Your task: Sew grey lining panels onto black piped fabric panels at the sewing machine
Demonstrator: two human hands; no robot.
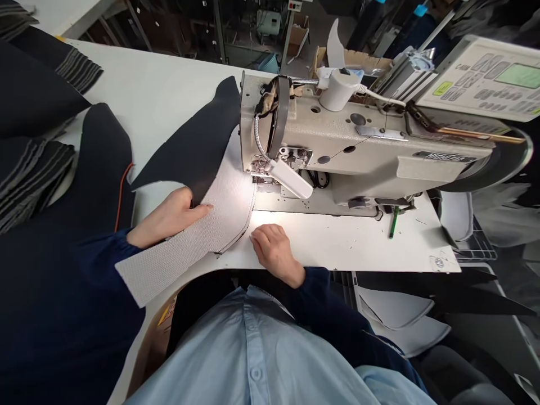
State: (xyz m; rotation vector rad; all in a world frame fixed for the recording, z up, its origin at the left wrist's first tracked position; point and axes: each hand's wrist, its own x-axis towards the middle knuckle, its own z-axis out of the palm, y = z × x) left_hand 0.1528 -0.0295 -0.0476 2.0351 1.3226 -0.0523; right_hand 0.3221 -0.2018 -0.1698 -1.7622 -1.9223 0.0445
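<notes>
My left hand is closed on the edge of a light grey woven fabric panel, thumb on top. The panel's curved right edge runs beneath the needle area of a sewing machine. A black panel folds up along its left side, touching my left hand. My right hand rests on the white table just right of the panel's edge, its fingers curled together. Whatever they may hold is hidden. A small white lamp lights the fabric by the needle, and the presser foot is partly covered.
Stacks of black cut pieces lie at the left beside an orange cord. A control panel sits above the machine at right. A green stick-like object is near its base. White pieces hang below the table's right side.
</notes>
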